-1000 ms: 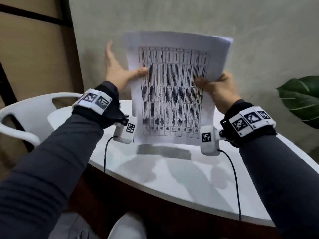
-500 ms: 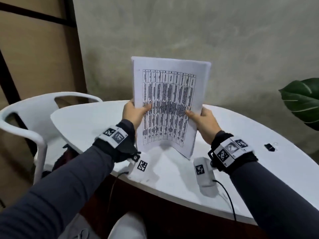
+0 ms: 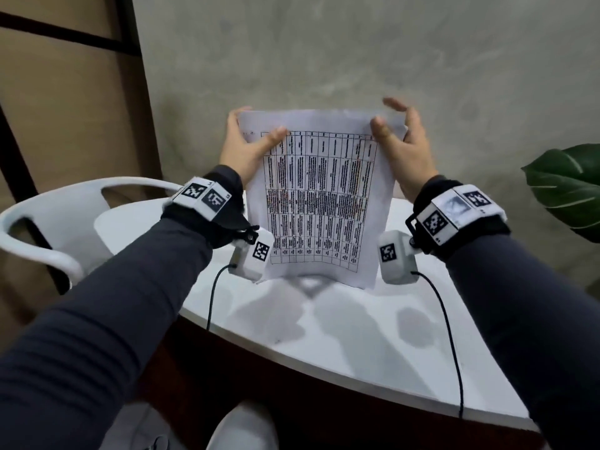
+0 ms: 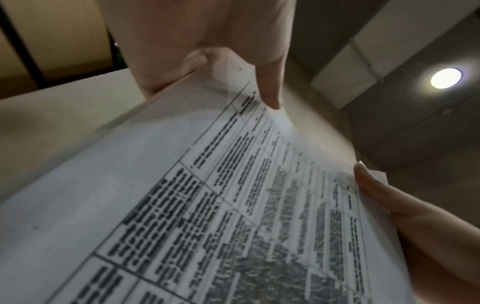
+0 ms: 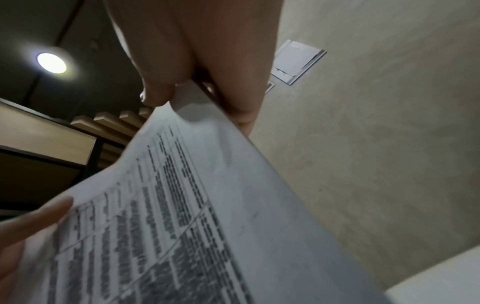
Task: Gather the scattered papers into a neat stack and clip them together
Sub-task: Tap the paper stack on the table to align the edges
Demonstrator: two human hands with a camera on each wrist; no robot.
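Above the table (image 3: 357, 336), both hands (image 3: 242, 147) (image 3: 406, 147) pinch the upright paper stack (image 3: 321, 203) at its top corners.

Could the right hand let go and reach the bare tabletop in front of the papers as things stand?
Probably yes. The right hand grips the papers at their top right corner, the left hand holds the other, and the table below lies unobstructed.

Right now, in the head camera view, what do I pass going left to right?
chair → left hand → papers → right hand → plant
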